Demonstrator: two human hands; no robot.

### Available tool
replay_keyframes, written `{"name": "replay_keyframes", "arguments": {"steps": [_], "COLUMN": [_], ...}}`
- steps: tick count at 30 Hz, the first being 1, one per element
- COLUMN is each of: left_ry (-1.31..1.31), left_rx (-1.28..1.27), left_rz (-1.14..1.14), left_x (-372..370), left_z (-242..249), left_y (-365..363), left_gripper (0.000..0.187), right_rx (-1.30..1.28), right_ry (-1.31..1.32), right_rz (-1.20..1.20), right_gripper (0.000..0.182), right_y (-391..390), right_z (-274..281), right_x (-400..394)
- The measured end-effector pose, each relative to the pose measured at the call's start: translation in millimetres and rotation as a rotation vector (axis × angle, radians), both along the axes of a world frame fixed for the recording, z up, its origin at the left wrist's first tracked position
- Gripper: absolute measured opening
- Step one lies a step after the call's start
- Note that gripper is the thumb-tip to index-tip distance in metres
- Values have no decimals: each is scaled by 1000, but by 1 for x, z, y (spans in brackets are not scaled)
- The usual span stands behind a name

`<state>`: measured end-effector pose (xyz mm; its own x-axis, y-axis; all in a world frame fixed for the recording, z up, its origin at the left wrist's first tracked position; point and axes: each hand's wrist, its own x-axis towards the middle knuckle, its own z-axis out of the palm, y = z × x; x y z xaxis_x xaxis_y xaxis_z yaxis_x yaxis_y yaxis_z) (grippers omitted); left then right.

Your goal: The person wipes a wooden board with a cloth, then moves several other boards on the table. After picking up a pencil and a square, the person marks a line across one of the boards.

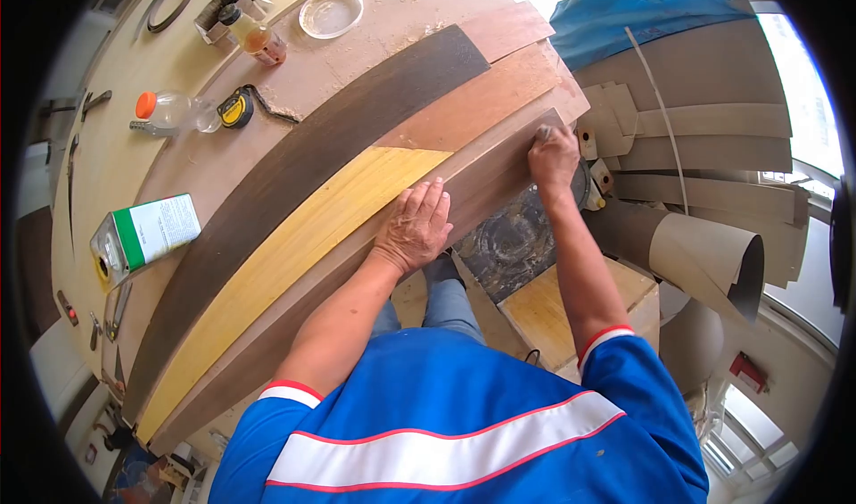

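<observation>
My left hand lies flat on the near edge of the wooden pieces, fingers stretched together over a yellow veneer strip and a brown board. Toward the far right end of that board, my right hand is closed in a fist against its surface. A small greyish end shows at its fingers, too little to name. Beyond the yellow strip curves a dark brown veneer strip, with a reddish veneer piece beside it.
On the table are a metal can, a tape measure, a clear bottle with orange cap, a glue bottle and a round lid. Veneer sheets and a rolled sheet stand at right.
</observation>
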<state>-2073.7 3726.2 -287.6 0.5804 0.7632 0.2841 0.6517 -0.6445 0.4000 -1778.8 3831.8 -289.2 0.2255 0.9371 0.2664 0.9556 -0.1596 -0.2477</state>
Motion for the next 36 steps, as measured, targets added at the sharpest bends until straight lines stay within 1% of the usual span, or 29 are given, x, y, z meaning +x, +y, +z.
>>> {"name": "replay_keyframes", "arguments": {"steps": [2, 3, 6, 7, 8, 10, 13, 14, 16, 19, 22, 23, 25, 26, 27, 28, 30, 32, 33, 34, 36], "left_ry": [-27, -36, -57, -62, -66, -62, -56, -52, -57, -60, -78, -88, -68, -61, -58, -53, -47, -45, -45, -46, -51], "left_rx": [-9, -17, -32, -32, -34, -34, -59, -73, -81, -99, -104, -97, -91, -92, -93, -90, -81, -86, -86, -88, -90], "left_rz": [-16, -16, -9, 2, 18, 30, 19, 12, -6, -25, -15, -13, -16, -16, -19, -22, -26, -21, -16, -13, -9], "left_x": [-1, 0, -1, 0, 0, 0, 0, 0, -1, -2, -1, -1, -1, 0, 0, 0, 1, 0, 0, 0, 0], "left_z": [-1, -1, -1, -2, -2, -5, -6, -6, -6, -5, -6, -6, -6, -6, -6, -6, -5, -6, -5, -4, -4], "left_y": [2, 2, 2, 1, -1, -2, -2, -3, -3, -1, -3, -2, 0, -2, -3, -2, 1, -2, -1, -1, -1], "left_gripper": [66, 67, 68, 69, 70, 72, 76, 78, 78, 78, 76, 76, 75, 75, 74, 74, 74, 74, 74, 74, 74], "right_rx": [59, 8, 97, 31, 1, -55, 23, 18, -20, 21, -62, 16, 77, 39, 59, 6, 57, 79, 46, 60, 62], "right_ry": [12, 73, -63, -82, -69, -119, -42, 13, 71, -50, -94, -76, -39, 1, 92, 120, 77, -42, -3, -45, 27], "right_rz": [109, 150, 184, 77, 30, 1, 80, 90, 185, 113, 29, 37, 180, 234, 297, 331, 313, 151, 114, 82, 33], "right_gripper": [9, 7, 7, 8, 8, 8, 8, 9, 9, 10, 11, 12, 10, 9, 8, 7, 5, 6, 10, 12, 9], "right_y": [-31, -44, -31, -17, -5, 2, -25, -39, -57, -30, 2, -4, -28, -45, -57, -63, -51, -20, -5, 4, -1], "right_z": [-1, 10, 2, 0, 5, 7, 1, 2, 6, 6, 10, 5, 6, 10, 11, 11, 10, -1, 4, 7, 4], "right_x": [-29, -45, -17, 0, 11, 12, -14, -28, -41, -13, 6, -1, -35, -52, -66, -69, -50, -7, 5, 8, -3]}}
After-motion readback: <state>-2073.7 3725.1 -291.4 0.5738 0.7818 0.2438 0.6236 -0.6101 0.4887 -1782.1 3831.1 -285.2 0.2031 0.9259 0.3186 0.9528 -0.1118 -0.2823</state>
